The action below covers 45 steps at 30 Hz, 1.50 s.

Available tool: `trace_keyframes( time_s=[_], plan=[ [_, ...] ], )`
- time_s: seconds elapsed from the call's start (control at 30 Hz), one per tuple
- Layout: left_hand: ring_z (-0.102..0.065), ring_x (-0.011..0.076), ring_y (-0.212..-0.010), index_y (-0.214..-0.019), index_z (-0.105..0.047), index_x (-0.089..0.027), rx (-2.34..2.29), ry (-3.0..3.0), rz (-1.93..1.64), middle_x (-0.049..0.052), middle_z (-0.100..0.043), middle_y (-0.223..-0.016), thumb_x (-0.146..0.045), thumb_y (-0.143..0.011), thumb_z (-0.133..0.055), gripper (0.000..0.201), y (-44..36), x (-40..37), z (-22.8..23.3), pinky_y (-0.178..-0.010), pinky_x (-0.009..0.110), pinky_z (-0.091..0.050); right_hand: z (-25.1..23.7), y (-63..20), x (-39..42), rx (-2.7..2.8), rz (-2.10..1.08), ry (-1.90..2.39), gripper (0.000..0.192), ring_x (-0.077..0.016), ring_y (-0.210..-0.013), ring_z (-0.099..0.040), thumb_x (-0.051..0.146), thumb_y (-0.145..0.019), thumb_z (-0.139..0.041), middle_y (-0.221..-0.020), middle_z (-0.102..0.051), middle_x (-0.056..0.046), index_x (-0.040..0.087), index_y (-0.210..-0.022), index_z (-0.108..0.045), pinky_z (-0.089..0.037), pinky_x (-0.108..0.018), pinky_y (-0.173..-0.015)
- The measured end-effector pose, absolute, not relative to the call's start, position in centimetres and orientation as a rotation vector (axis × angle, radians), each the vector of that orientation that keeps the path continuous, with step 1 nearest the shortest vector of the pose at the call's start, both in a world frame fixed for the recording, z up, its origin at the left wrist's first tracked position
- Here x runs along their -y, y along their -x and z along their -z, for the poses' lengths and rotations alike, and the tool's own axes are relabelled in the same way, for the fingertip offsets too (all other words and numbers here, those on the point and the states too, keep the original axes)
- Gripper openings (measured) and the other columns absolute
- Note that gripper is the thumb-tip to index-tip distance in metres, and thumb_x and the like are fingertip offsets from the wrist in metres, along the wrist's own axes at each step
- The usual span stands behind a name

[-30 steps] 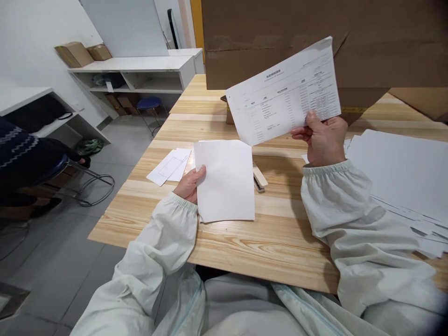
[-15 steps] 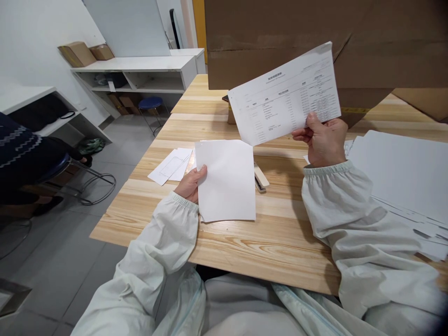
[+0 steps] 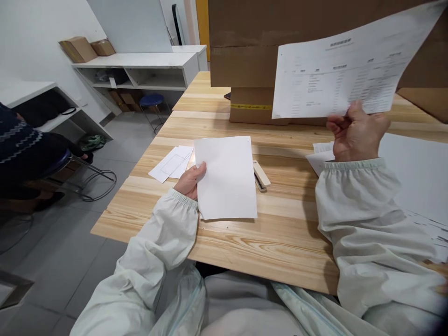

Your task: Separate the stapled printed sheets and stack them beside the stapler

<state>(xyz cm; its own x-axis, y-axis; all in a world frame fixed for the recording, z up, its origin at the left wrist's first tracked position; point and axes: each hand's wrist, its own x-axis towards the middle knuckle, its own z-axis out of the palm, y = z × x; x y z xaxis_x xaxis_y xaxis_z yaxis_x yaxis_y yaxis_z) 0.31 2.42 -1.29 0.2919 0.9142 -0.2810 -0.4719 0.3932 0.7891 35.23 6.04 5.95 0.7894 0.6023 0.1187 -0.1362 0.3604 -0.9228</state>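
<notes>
My left hand (image 3: 191, 181) grips the left edge of a blank white sheet (image 3: 226, 179), its thumb on top, just above the wooden table; whether it is one sheet or several I cannot tell. Raised at the upper right, my right hand (image 3: 360, 128) pinches the lower edge of a printed sheet of paper (image 3: 336, 77) that shows columns of small text. The two papers are apart. Just right of the blank sheet lies a cream stapler (image 3: 262, 176), partly covered by it.
White slips (image 3: 171, 163) lie left of my left hand. A large stack of white paper (image 3: 416, 172) covers the table's right side. Cardboard boxes (image 3: 245, 60) stand at the back. A person in a dark patterned sweater (image 3: 21, 140) sits at far left, near white shelves (image 3: 140, 60).
My right hand has moved right and slightly up with the printed sheet, away from the blank one. The left hand has stayed nearly still.
</notes>
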Motion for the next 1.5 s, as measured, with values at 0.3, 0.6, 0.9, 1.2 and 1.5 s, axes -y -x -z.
trace_keyframes(
  time_s=[0.3,0.6,0.9,1.2,1.5],
  plan=[
    [-0.068,0.0261,-0.111,-0.137,-0.052,-0.009,-0.74,-0.534,-0.95,0.014,-0.073,-0.115,-0.03,-0.098,-0.043,0.045,0.0,-2.6,1.5,-0.111,0.045,-0.045,-3.3,-30.2,-3.2,1.17,-0.116,1.018,0.011,-0.0182,-0.068,-0.072,0.017,-0.085,-0.065,-0.076,-0.07,-0.005,0.009,-0.089,-0.071,-0.06,-0.032,-0.062],
    [-0.066,0.0255,-0.115,-0.143,-0.047,-0.013,-0.728,-0.501,-1.042,0.012,-0.071,-0.121,-0.034,-0.099,-0.041,0.049,0.0,-3.1,2.1,-0.112,0.044,-0.043,3.8,-26.1,3.8,2.117,0.298,0.737,0.032,-0.0209,-0.106,-0.07,0.025,-0.096,-0.052,-0.122,-0.069,-0.008,0.024,-0.125,-0.067,-0.059,-0.034,-0.089],
    [-0.07,0.0236,-0.108,-0.128,-0.059,-0.012,-0.844,-0.666,-1.065,0.011,-0.076,-0.107,-0.031,-0.093,-0.056,0.04,0.0,-3.0,2.3,-0.103,0.038,-0.051,3.9,-24.5,5.5,2.267,0.239,0.726,0.046,-0.02,-0.11,-0.065,0.009,-0.09,-0.051,-0.126,-0.068,-0.003,0.027,-0.132,-0.06,-0.053,-0.036,-0.094],
    [-0.068,0.026,-0.107,-0.104,-0.071,-0.02,-0.77,-1.013,-1.264,0.005,-0.076,-0.097,-0.057,-0.075,-0.073,0.047,-2.5,2.0,-0.6,-0.089,0.035,-0.057,1.0,-25.9,6.1,1.479,-0.783,0.931,0.061,-0.0228,-0.105,-0.066,0.045,-0.085,-0.066,-0.131,-0.063,-0.007,0.032,-0.142,-0.047,-0.056,-0.043,-0.087],
    [-0.066,0.0251,-0.098,-0.101,-0.075,-0.019,-0.69,-1.477,-1.04,0.006,-0.074,-0.096,-0.057,-0.08,-0.066,0.045,-4.7,6.4,-3.3,-0.086,0.035,-0.053,1.6,-26.0,9.3,1.296,-0.458,1.069,0.013,-0.0216,-0.077,-0.07,0.03,-0.077,-0.077,-0.087,-0.075,0.0,0.027,-0.089,-0.075,-0.06,-0.039,-0.069]
  ],
)
